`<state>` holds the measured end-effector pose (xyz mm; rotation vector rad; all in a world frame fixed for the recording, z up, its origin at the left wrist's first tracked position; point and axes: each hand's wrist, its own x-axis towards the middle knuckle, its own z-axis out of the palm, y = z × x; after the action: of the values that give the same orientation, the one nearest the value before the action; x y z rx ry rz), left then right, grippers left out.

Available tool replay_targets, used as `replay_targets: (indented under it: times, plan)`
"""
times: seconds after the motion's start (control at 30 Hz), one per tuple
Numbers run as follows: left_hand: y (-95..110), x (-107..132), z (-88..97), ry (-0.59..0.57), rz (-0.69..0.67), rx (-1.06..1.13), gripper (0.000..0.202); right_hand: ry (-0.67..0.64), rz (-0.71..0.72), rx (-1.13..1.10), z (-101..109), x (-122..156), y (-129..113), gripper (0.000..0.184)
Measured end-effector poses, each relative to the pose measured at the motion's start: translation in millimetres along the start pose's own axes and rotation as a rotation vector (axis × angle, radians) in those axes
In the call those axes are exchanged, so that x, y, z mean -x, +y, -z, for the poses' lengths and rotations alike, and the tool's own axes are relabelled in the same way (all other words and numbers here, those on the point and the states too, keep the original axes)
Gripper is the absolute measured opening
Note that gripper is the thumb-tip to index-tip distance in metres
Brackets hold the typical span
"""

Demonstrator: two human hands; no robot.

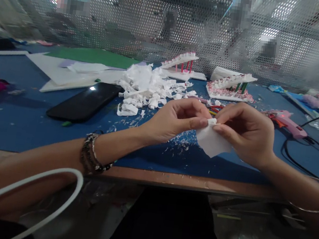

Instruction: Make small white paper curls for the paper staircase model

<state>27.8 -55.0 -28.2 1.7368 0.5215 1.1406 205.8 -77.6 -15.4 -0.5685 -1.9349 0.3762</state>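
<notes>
My left hand [177, 118] and my right hand [244, 131] meet over the blue table [23, 125], both pinching the top edge of a small white paper piece [211, 143]. The paper hangs down between them, creased at the top. My left wrist wears dark beaded bracelets [93, 159]; a thin bangle [316, 209] circles my right wrist. Behind my hands lies a pile of torn white paper scraps [148, 88].
A black phone [87, 101] lies left of the scraps, near white sheets [65, 72] and a green sheet [94, 56]. Two white stair-like models on pink [181, 63] and green [230, 83] posts stand at the back. A pink glue gun [287, 122] with black cable lies right. A perforated metal screen [160, 21] closes the back.
</notes>
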Motion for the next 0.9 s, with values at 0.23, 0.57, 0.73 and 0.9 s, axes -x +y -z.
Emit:
replay_targets:
  times: [0.23, 0.57, 0.73, 0.9]
  plan:
    - [8, 1, -5.1, 0.037, -0.119, -0.106, 0.017, 0.007, 0.021, 0.012, 1, 0, 4, 0.015]
    - [11, 2, -0.9, -0.031, -0.180, -0.274, 0.020, -0.013, 0.009, 0.042, 2, -1, 2, 0.025]
    - [13, 3, -2.4, -0.052, -0.115, -0.211, 0.017, -0.042, 0.020, -0.011, 3, -2, 0, 0.021]
    - [12, 2, -6.2, 0.002, -0.045, -0.167, 0.027, -0.051, 0.048, 0.016, 4, 0, 4, 0.018]
